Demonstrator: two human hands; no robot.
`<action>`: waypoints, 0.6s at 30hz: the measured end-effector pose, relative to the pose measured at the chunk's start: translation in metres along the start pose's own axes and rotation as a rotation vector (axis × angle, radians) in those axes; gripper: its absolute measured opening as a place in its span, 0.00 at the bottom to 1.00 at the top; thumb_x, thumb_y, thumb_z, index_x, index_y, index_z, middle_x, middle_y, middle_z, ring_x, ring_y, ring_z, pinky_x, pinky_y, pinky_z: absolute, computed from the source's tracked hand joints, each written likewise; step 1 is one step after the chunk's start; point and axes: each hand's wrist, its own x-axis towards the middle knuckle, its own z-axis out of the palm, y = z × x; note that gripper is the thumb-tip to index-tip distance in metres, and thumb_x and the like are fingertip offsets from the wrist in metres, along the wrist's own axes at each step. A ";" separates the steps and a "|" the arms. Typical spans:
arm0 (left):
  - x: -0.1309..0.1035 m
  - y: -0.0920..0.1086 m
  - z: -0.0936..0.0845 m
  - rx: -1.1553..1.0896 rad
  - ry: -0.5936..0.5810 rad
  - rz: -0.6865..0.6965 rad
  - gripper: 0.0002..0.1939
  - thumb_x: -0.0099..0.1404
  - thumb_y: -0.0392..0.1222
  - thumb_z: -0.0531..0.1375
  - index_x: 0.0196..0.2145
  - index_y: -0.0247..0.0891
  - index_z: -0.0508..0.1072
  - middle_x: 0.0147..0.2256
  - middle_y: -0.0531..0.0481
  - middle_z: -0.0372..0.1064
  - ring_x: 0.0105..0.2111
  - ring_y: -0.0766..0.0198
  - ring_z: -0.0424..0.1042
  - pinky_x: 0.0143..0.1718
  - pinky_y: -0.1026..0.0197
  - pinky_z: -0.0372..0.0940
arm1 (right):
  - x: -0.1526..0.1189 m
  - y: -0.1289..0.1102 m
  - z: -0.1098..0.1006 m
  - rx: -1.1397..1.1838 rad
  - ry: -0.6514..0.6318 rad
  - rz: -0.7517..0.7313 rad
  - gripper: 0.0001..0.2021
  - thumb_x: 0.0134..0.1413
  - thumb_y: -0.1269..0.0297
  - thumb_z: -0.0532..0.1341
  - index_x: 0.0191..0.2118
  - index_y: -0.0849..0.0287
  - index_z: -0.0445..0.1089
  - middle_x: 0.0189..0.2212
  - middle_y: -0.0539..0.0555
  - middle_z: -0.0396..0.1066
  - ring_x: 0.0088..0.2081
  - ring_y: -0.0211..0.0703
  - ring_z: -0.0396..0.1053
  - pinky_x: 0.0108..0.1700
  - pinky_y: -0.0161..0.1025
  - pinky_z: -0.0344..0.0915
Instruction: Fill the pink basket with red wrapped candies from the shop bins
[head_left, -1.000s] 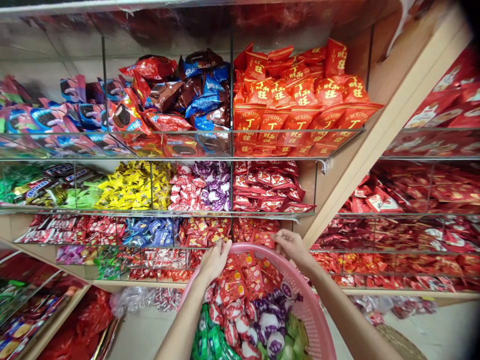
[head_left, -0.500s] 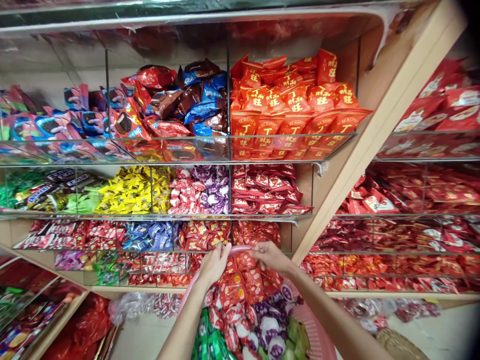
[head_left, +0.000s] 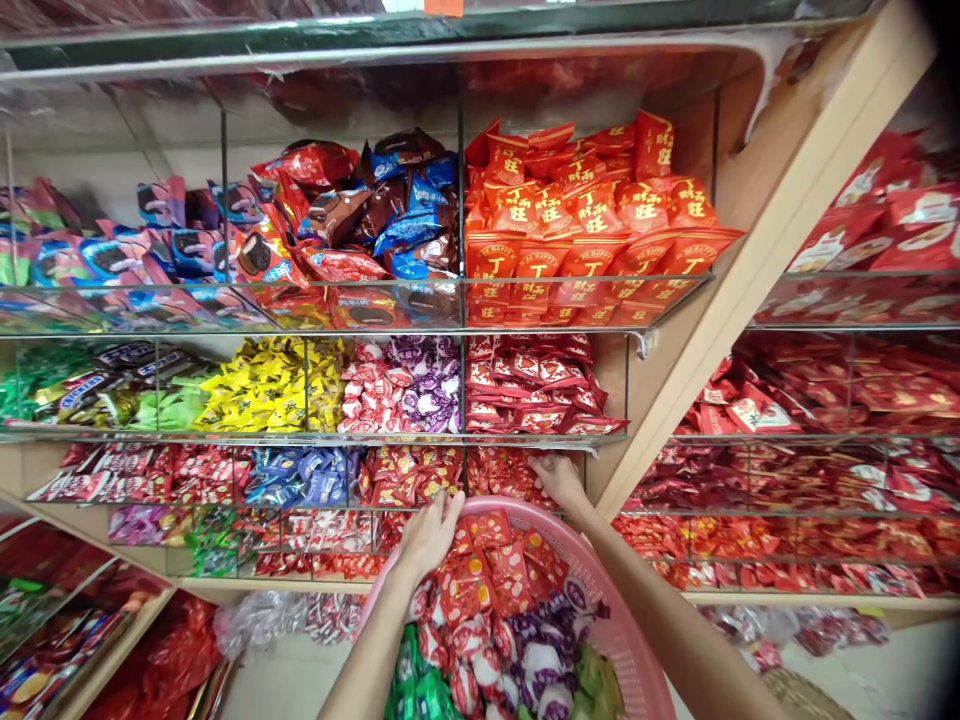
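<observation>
My left hand (head_left: pixel 433 532) is closed over the far rim of a pink plastic basket (head_left: pixel 637 620). Inside lie red-wrapped candies with round prints (head_left: pixel 480 570), red-and-white wrapped candies (head_left: pixel 466 650), purple-and-white ones (head_left: pixel 544 655) and green-wrapped ones (head_left: pixel 422 690). Beyond the rim, my right hand (head_left: pixel 561 482) reaches into a shelf compartment of red-wrapped candies (head_left: pixel 499 472). Its fingers are curled at the candies' right side, and whatever is between them cannot be made out.
Tiered shelves with clear dividers and front lips hold yellow candies (head_left: pixel 274 385), blue packets (head_left: pixel 300 475) and orange-red bags (head_left: pixel 589 210). A slanting wooden upright (head_left: pixel 750 290) stands to the right. Plastic-wrapped goods (head_left: pixel 262 620) lie on the floor below.
My right hand has left the basket's far rim area and moved right and up into the red candy compartment. My left hand still grips the rim.
</observation>
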 end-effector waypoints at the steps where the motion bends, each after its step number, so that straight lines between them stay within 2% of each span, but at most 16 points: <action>1: 0.000 0.000 0.000 -0.003 0.002 0.001 0.29 0.64 0.61 0.35 0.38 0.40 0.66 0.35 0.44 0.73 0.38 0.52 0.72 0.38 0.57 0.60 | 0.002 0.000 0.002 -0.024 0.011 0.016 0.20 0.54 0.50 0.50 0.24 0.60 0.68 0.22 0.57 0.71 0.27 0.44 0.70 0.28 0.34 0.59; 5: 0.000 0.000 0.000 -0.003 -0.001 -0.002 0.29 0.64 0.61 0.35 0.39 0.40 0.66 0.35 0.44 0.73 0.38 0.52 0.72 0.38 0.57 0.60 | 0.009 -0.003 0.011 -0.119 0.053 0.089 0.20 0.54 0.51 0.51 0.40 0.62 0.69 0.36 0.64 0.72 0.39 0.52 0.70 0.36 0.38 0.61; 9: 0.001 0.000 0.001 -0.003 0.002 -0.007 0.29 0.64 0.61 0.35 0.42 0.40 0.66 0.38 0.43 0.73 0.41 0.52 0.71 0.40 0.57 0.60 | 0.018 -0.008 0.015 -0.180 0.044 0.134 0.26 0.50 0.49 0.55 0.49 0.63 0.64 0.42 0.67 0.69 0.44 0.56 0.68 0.40 0.42 0.61; 13: 0.002 -0.002 0.003 -0.023 0.000 -0.009 0.30 0.64 0.61 0.35 0.45 0.40 0.66 0.43 0.43 0.71 0.44 0.53 0.69 0.42 0.57 0.59 | 0.026 -0.011 0.018 -0.202 0.028 0.144 0.26 0.49 0.50 0.57 0.50 0.63 0.64 0.43 0.67 0.69 0.44 0.56 0.68 0.41 0.43 0.61; 18: 0.002 -0.002 0.002 -0.018 -0.003 -0.007 0.31 0.63 0.62 0.35 0.43 0.40 0.67 0.41 0.43 0.72 0.41 0.52 0.71 0.40 0.56 0.60 | 0.023 -0.011 0.014 -0.197 0.030 0.110 0.23 0.48 0.53 0.58 0.46 0.64 0.66 0.41 0.67 0.70 0.42 0.57 0.68 0.40 0.43 0.61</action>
